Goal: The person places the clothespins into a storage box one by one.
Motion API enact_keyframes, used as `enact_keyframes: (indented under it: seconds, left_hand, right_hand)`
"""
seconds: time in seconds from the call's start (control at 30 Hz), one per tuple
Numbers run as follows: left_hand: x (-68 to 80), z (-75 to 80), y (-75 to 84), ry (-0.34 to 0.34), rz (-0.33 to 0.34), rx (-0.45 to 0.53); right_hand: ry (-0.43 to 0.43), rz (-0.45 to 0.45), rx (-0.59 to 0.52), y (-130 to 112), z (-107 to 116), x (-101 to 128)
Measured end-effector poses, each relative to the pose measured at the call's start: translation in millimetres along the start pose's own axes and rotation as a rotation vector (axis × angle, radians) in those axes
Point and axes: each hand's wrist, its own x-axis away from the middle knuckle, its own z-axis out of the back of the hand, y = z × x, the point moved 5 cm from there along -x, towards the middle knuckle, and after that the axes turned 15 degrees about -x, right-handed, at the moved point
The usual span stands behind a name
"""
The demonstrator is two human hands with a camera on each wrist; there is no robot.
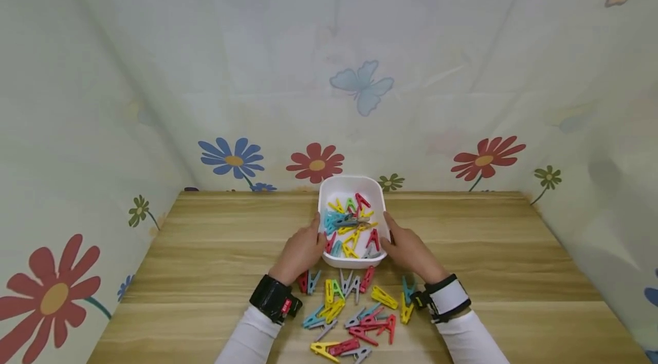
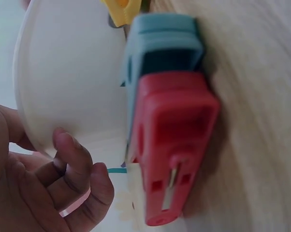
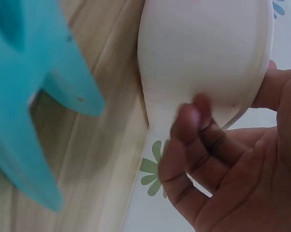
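Observation:
Both hands hold a white plastic basin by its two long sides, toward the back of the table. My left hand has its thumb at the rim and curled fingers against the outer wall. On the opposite side, my right hand grips the rim likewise, its fingers bent by the wall. Inside the basin lie several clothespins in yellow, red, blue, green and grey. A red clothespin and a blue-grey one appear close up in the left wrist view, beside the basin.
More loose clothespins are scattered on the wooden table between the forearms. A blue clothespin lies by the right wrist. Behind the table's back edge hangs a flower-printed cloth, with side panels left and right.

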Motion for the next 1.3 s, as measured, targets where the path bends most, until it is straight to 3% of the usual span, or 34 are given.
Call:
enact_keyframes:
  seconds: [0.13,0.23,0.4,0.5,0.67,0.83,0.97,1.1,1.3]
  left_hand:
    - [4.9,5.7,0.7,0.022,-0.011,0.010]
    - [15.2,24.1,1.7,0.077,0.001,0.004]
    - [48.4,66.9,7.0,0.189,-0.001,-0.040]
    - [70.7,76.3,8.1,0.179,-0.047,-0.119]
    - [97.5,59.5,4.9,0.033,-0.132,-0.247]
    - [113.0,34.4,1.3,-0.122,-0.159,-0.248]
    - [118.2,17.4,-3.4,-0.205,-0.176,-0.252]
    - [120.2,5.7,-6.8,-0.236,-0.181,-0.248]
    - [124.5,-1.3,-4.7,-0.176,-0.241,-0.252]
  right_hand:
    - [0.014,-0.022,0.040,1,0,1]
    - [0.016,-0.021,0.078,-1,0,1]
    - [0.016,-0.027,0.110,-4,-4,-1]
    - [0.027,-0.035,0.111,-5,-6,-2]
    - [0.035,-0.051,0.114,-5,-4,0]
    - [0.044,-0.046,0.118,-3,0,1]
    - [0.053,-0.030,0.124,-2,0,0]
    - [0.058,-0.014,0.118,-2,-1,0]
    - [0.055,-0.018,0.106,0,-2,1]
